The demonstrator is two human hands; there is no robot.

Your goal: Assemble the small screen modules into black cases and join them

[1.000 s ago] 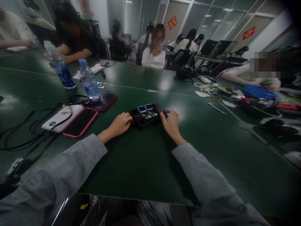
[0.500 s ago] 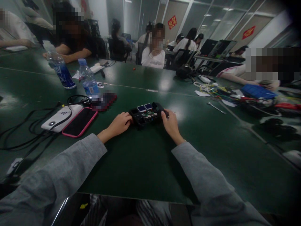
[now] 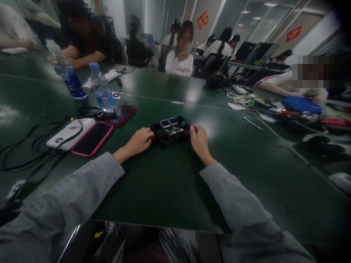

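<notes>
A small black electronic device (image 3: 170, 129) with two blue-white squares on top and a green circuit board showing lies on the dark green table (image 3: 164, 182). My left hand (image 3: 139, 141) rests curled against its left end, fingers closed on the edge. My right hand (image 3: 199, 140) is at its right end, thumb and fingers pinched at the corner; what they pinch is too small to make out. Both arms wear grey sleeves.
To the left lie a phone in a pink case (image 3: 91, 139), a white power bank (image 3: 68, 133) with black cables, and two water bottles (image 3: 102, 89). Other people sit around the table. Wires, a blue box (image 3: 301, 105) and a metal tool (image 3: 252, 123) lie at right.
The black piece that stood at the device's right end under my right hand is no longer seen there. My right fingers have closed into a pinch. My left hand has stayed put.
</notes>
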